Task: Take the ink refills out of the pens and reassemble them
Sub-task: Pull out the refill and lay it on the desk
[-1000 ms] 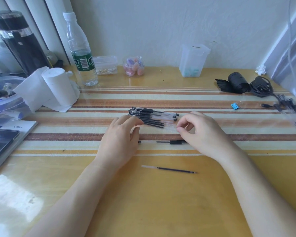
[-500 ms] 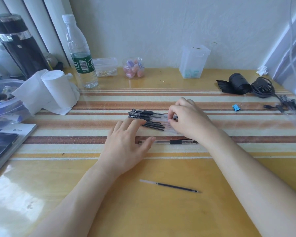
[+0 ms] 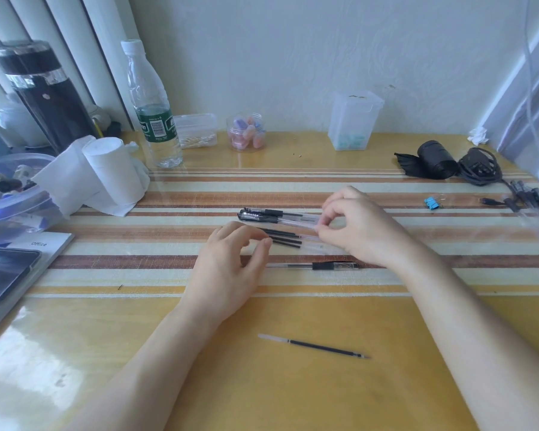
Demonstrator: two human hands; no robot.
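- A loose ink refill (image 3: 313, 346) lies nearest on the table (image 3: 293, 393), well in front of the bundle of pens (image 3: 277, 225), so at least one pen looks already emptied.
- Just in front of that bundle lies a single pen (image 3: 313, 266), its black section towards the right arm.
- The left hand (image 3: 227, 265) hovers at the bundle's near left end, thumb and fingers curled with a small gap between them, its grip closed on nothing I can see.
- The right hand (image 3: 355, 225) pinches the clear barrel end of a pen at the bundle's right side; its grip is clamped on that pen.
- Judged step: picking the next pen from the bundle. The next move calls for drawing it free without scattering the rest, then twisting the tip off with both hands.
- Against half a second ago, the right hand sits further right of the bundle, and the left hand's fingers are curled rather than spread flat.
- Beyond the bundle stand a water bottle (image 3: 151, 107) and a tissue roll (image 3: 112, 171).
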